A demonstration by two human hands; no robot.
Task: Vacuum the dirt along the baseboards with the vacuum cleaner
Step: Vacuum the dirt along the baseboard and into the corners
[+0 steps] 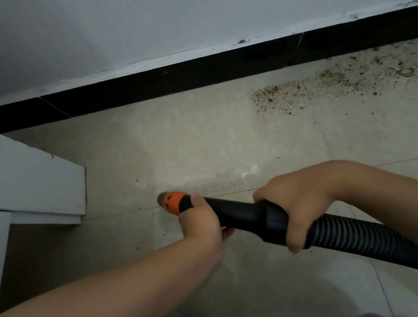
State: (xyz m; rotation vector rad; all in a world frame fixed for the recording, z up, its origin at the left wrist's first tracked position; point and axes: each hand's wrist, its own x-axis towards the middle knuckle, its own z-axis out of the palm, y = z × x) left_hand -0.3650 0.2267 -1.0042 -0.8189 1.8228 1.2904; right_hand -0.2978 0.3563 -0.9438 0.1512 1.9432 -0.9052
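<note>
Left hand (pixel 202 220) grips vacuum nozzle (pixel 233 213) near its orange tip (pixel 173 200); right hand (pixel 287 206) fingers wrapped around hose (pixel 349 235) joint. Dirt (pixel 327 83) lies by black baseboard (pixel 190 78), floor's (pixel 200 143) far right edge.

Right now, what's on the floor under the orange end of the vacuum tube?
Under the orange nozzle there is only bare pale floor. The dirt lies farther right, by the black baseboard. The spot directly beneath the tip is hidden.

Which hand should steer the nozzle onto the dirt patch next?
Left hand: it grips the wand right behind the orange nozzle. The right hand holds the hose end. Dirt lies rightward by the baseboard.
</note>
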